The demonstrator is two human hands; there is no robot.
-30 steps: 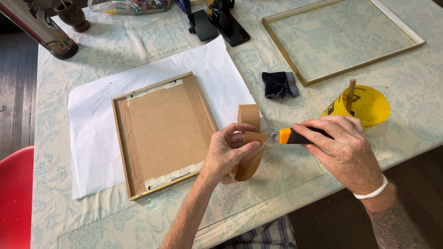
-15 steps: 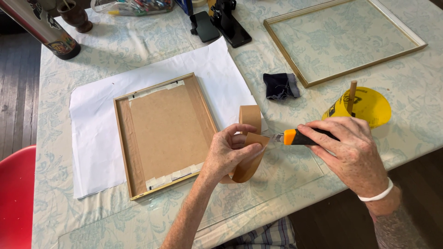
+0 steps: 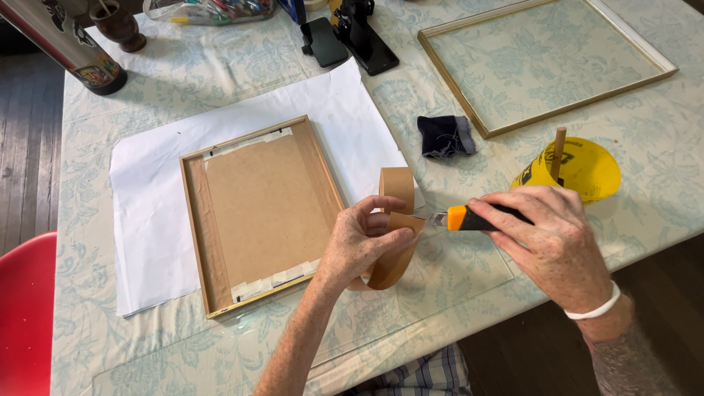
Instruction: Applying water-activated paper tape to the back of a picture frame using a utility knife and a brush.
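My left hand (image 3: 364,242) grips a roll of brown paper tape (image 3: 396,192), pinching a pulled-out strip of it between thumb and fingers. My right hand (image 3: 550,242) holds an orange and black utility knife (image 3: 469,218), its blade tip touching the strip just right of my left thumb. To the left, a wooden picture frame (image 3: 257,213) lies face down on a white paper sheet (image 3: 147,220), with a brown backing board and brown tape along its left edge.
An empty gold frame (image 3: 469,110) lies at the back right. A dark cloth (image 3: 444,136), a yellow holder with a wooden stick (image 3: 579,169), a black phone (image 3: 324,42), a black stand (image 3: 359,33), and a dark cylinder (image 3: 73,48) stand around. A red chair (image 3: 26,315) sits left.
Hardly anything has moved: the knife stays at the tape strip while the view has shifted slightly.
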